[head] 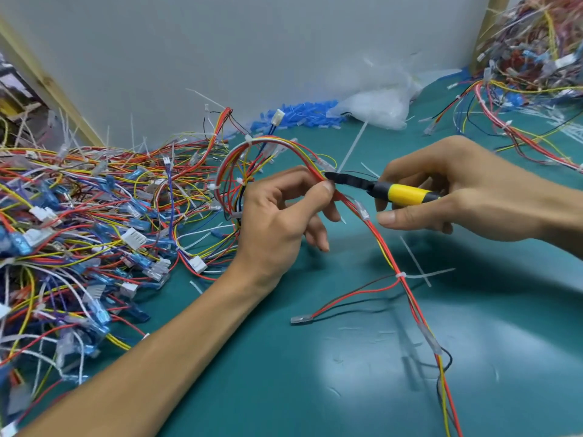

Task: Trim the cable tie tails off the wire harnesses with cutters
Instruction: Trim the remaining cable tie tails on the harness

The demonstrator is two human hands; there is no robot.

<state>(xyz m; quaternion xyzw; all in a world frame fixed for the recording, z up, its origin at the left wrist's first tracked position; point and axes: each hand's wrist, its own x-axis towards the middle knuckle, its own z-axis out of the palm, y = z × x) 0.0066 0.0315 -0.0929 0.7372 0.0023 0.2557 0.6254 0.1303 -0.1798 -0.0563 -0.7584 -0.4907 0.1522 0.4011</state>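
Leftmost, well apart from the left hand, a tangled heap of harnesses [79, 216] spreads out: thin red, yellow, blue and white wires with clear blue sleeves and white plastic plugs. The left forearm reaches in from the lower left, and the left hand [277, 216] pinches one harness [380, 244] between thumb and forefinger, its other fingers loosely curled beneath. This harness loops behind the hand, then runs down and away to the right as a slim bundle of red and yellow wires. Just beside the pinching fingertips, the dark nose of the cutters [375, 187] touches the bundle; whether the jaws are closed cannot be told. A stiff white cable tie tail [351, 149] stands up just beyond that nose. The right hand [457, 190] grips the cutters' smooth yellow-and-black handle, fingers wrapped over it and thumb below. Under both hands lies a matte green mat [284, 357]. Beyond the right hand sit a crumpled clear plastic bag [375, 105] and a second wire heap [530, 58].
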